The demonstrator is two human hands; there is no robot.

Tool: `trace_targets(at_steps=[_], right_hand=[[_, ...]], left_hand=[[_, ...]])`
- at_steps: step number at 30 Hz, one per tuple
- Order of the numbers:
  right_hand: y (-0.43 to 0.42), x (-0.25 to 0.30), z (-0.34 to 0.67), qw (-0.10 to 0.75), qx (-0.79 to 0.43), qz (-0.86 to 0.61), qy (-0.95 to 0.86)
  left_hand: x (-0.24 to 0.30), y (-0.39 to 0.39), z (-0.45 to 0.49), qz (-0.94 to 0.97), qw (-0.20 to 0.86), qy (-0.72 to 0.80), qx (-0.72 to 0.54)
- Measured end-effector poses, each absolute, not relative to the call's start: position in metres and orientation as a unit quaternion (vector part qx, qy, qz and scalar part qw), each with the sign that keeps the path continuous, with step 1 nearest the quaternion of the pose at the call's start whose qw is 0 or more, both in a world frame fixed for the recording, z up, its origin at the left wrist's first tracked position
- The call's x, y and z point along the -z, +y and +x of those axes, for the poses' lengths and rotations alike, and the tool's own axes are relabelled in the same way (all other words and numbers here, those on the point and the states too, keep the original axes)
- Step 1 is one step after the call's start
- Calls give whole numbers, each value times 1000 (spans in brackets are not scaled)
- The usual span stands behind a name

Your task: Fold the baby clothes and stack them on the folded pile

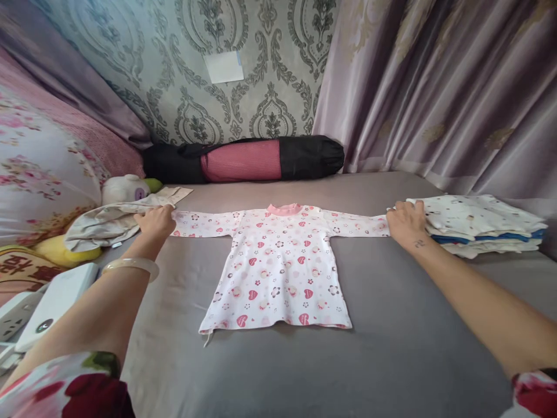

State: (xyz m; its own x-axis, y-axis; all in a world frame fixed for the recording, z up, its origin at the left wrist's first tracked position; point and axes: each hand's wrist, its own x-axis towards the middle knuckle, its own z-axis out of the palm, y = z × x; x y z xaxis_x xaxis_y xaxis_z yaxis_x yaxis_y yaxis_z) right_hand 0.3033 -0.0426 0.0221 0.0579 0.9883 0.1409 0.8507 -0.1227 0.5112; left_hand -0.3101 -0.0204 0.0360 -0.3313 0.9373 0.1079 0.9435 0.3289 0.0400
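Observation:
A small long-sleeved shirt (282, 267), white with pink hearts and flowers and a pink collar, lies flat on the grey bed sheet (391, 348). Both of its sleeves are stretched straight out to the sides. My left hand (156, 223) is closed on the cuff of the left-side sleeve, beside a crumpled beige garment (108, 220). At the other end, my right hand (407, 222) grips the opposite cuff, close to a stack of folded clothes (483, 217). The shirt's hem faces me, with a loose tag or thread at its left corner.
A black and pink rolled bag (241, 159) lies along the wall at the back. To the left are a white plush toy (124, 190), a floral pillow (43, 168), a yellow cushion (65, 249), a white device (56, 305) and a power strip (17, 316). Curtains (435, 87) hang at the right.

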Motion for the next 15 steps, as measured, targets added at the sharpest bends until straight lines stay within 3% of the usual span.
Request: trace_targets(at_steps=[4, 8, 15], right_hand=[[-23, -17, 270, 66, -202, 696, 686], [4, -4, 220, -34, -13, 673, 739], [27, 13, 177, -74, 64, 696, 711]], left_hand=[[-27, -2, -270, -637, 45, -769, 38], [-7, 21, -216, -716, -4, -696, 58], [15, 36, -175, -724, -41, -686, 59]])
